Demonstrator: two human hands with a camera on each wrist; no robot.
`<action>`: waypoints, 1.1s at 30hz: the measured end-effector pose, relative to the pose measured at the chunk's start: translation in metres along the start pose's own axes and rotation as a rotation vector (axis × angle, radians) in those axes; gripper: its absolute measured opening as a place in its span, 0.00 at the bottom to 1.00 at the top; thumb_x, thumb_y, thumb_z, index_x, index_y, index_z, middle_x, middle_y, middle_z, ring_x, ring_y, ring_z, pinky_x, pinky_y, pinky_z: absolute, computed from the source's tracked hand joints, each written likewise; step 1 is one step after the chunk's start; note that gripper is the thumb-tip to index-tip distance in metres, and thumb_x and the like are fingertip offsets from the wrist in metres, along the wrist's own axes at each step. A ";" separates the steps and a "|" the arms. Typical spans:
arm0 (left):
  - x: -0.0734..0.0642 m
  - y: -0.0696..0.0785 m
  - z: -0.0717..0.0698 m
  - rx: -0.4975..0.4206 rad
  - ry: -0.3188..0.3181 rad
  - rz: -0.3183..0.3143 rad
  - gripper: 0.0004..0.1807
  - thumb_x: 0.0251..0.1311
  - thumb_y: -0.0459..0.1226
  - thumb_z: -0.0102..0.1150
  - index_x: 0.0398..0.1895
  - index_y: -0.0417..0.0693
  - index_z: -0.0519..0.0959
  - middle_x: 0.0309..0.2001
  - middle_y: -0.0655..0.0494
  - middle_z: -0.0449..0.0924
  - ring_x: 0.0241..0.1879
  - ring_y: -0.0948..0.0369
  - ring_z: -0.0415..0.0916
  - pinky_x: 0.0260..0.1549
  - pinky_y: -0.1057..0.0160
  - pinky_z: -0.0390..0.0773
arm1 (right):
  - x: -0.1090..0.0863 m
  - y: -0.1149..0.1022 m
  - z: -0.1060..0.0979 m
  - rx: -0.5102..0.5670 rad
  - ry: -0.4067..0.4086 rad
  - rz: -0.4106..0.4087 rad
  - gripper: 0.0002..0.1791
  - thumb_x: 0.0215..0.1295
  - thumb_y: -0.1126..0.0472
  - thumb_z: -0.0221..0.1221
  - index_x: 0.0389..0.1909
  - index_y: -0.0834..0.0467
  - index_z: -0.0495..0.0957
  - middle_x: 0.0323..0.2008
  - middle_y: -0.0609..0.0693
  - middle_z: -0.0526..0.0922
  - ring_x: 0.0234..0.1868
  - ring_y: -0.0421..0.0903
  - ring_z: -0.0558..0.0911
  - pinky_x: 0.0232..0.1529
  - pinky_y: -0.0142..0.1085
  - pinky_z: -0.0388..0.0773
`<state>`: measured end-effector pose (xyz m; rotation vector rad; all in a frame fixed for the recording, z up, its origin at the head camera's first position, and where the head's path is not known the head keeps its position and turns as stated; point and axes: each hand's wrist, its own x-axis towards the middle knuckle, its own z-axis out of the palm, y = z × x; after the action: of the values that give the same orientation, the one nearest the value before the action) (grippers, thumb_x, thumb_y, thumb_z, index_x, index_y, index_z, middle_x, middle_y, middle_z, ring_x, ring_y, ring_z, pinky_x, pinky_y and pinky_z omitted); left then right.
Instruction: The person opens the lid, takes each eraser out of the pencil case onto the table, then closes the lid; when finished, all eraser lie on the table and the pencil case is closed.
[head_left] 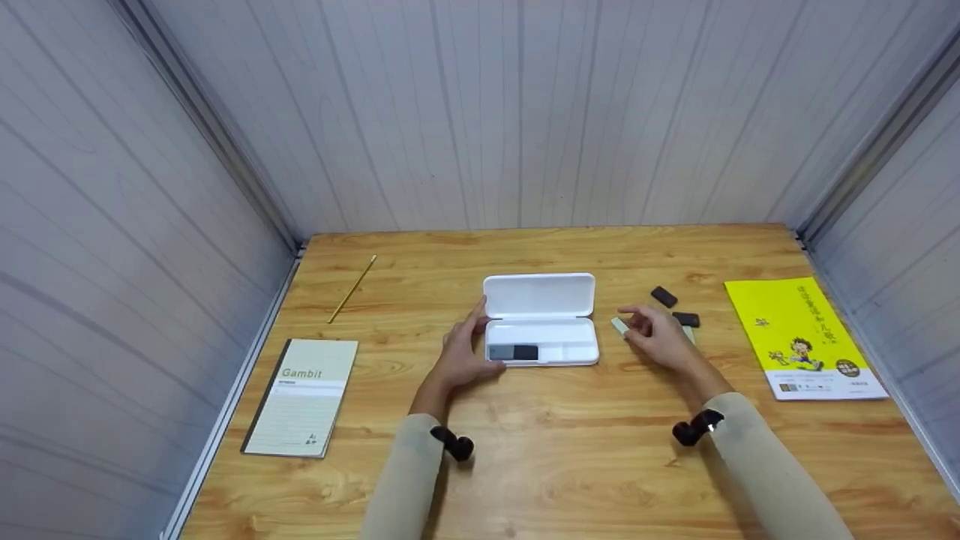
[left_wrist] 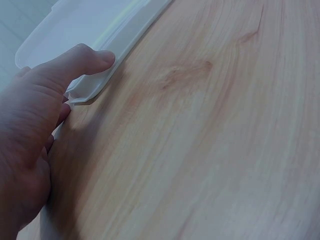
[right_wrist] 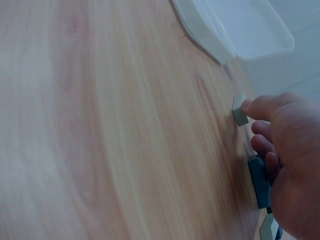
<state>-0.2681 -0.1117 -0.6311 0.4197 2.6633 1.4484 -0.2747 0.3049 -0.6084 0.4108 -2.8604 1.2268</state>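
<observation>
Panelled walls box in a wooden table. Just right of the open case, the right hand narrowly pinches a pale eraser by one end; so slight a hold might let it twist loose if it clipped the case. The left hand grips the case's left end, where a careless push could skid it or drop the raised lid.

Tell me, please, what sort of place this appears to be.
Probably a desk-like booth, perhaps a staged workspace: a wood-grain table has pale panel walls on three sides, and an open white case sits on it.
</observation>
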 end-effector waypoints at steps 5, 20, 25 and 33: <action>0.000 -0.003 0.001 0.000 0.012 0.031 0.74 0.45 0.42 0.89 0.95 0.55 0.51 0.73 0.49 0.83 0.68 0.49 0.72 0.74 0.41 0.58 | -0.001 -0.001 -0.001 0.013 0.011 -0.014 0.23 0.75 0.70 0.68 0.69 0.66 0.82 0.49 0.66 0.86 0.42 0.44 0.79 0.44 0.30 0.73; 0.000 -0.002 -0.001 -0.006 -0.002 0.006 0.74 0.45 0.43 0.89 0.95 0.55 0.50 0.74 0.50 0.82 0.70 0.49 0.71 0.74 0.43 0.57 | 0.000 -0.020 -0.004 0.021 -0.029 -0.050 0.21 0.76 0.70 0.68 0.67 0.65 0.84 0.52 0.66 0.86 0.43 0.44 0.82 0.44 0.29 0.76; 0.000 -0.001 -0.002 -0.013 0.000 0.012 0.74 0.45 0.42 0.89 0.95 0.56 0.51 0.74 0.50 0.82 0.70 0.49 0.71 0.75 0.43 0.57 | 0.001 -0.032 0.003 -0.012 -0.054 -0.117 0.19 0.76 0.70 0.68 0.65 0.65 0.84 0.51 0.65 0.89 0.44 0.49 0.85 0.43 0.31 0.78; 0.000 -0.001 0.000 -0.019 0.000 0.021 0.74 0.46 0.42 0.89 0.95 0.56 0.51 0.74 0.49 0.82 0.70 0.49 0.71 0.74 0.42 0.57 | 0.003 -0.050 0.018 0.047 -0.138 -0.164 0.19 0.77 0.71 0.65 0.66 0.66 0.83 0.53 0.66 0.88 0.44 0.47 0.84 0.43 0.31 0.79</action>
<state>-0.2681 -0.1124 -0.6318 0.4475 2.6506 1.4779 -0.2636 0.2590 -0.5850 0.7429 -2.8428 1.2863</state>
